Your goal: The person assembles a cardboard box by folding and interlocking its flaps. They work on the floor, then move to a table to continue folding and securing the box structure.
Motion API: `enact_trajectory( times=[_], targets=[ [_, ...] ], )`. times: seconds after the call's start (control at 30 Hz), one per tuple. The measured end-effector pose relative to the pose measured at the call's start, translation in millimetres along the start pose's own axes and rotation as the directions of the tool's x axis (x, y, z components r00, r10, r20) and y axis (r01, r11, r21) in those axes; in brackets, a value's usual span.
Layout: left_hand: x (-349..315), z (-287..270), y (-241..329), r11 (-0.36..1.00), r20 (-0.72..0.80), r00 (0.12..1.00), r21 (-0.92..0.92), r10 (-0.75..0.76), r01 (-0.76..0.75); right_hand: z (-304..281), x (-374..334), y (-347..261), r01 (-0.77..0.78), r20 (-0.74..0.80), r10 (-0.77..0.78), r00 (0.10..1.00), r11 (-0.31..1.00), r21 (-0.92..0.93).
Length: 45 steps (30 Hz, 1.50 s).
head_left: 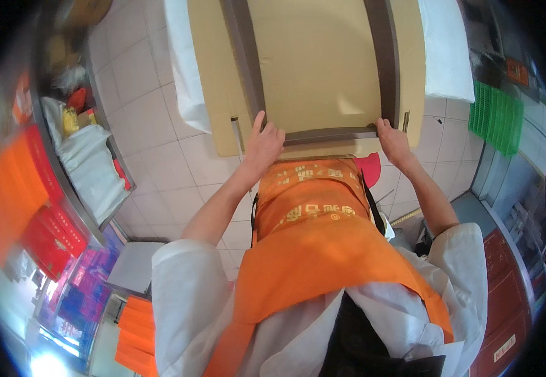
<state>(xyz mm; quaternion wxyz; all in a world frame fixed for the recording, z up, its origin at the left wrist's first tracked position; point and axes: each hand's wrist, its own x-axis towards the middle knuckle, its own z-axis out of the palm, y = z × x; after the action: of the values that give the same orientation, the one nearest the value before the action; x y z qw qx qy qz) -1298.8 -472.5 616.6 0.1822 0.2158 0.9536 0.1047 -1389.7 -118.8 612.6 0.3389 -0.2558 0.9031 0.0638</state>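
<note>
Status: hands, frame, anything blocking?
Left hand, right hand at brown frame's near corners. Frame on cardboard, far end cropped. Apron close, not overlapping frame.

Open room inside the brown frame, over the tan surface; reachable from above. Raised bars block sideways passage left, right and near. Near corners taken by left hand and right hand; clear gap between them. Orange apron crowds the near edge. Far end out of view.

The view's upper edge cuts off the brown frame
</note>
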Motion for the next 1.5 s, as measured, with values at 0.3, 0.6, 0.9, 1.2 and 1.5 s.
enact_trajectory(
  times=[0.3, 0.6, 0.9, 1.2, 1.5],
  targets=[
    [-33.3, 4.7, 4.9, 0.982, -0.081, 0.983, -0.087, 0.162, -0.169, -11.8, -54.0, 1.0, 0.091, 0.12, -0.188, 0.975, 0.826, 0.557],
    [82.9, -63.5, -101.1, 0.814, -0.526, 0.642, -0.495, -0.559, 0.303, -121.3, 130.9, 62.1, 0.092, -0.385, 0.41, 0.827, 0.576, 0.812],
    [179.4, -66.8, -186.5, 0.421, -0.17, 0.548, -0.828, -0.819, 0.371, -158.0, 254.9, 52.2, 0.17, -0.444, 0.384, 0.809, 0.571, 0.803],
    [155.9, -80.1, -193.4, 0.213, -0.042, 0.773, -0.969, -0.633, 0.122, -193.7, 231.5, 66.7, 0.305, -0.271, -0.142, 0.952, 0.365, 0.88],
    [164.9, -78.1, -176.2, 0.361, -0.162, 0.631, -0.911, -0.759, 0.201, -164.0, 233.9, 26.7, 0.272, -0.646, 0.233, 0.727, 0.766, 0.583]
  ],
)
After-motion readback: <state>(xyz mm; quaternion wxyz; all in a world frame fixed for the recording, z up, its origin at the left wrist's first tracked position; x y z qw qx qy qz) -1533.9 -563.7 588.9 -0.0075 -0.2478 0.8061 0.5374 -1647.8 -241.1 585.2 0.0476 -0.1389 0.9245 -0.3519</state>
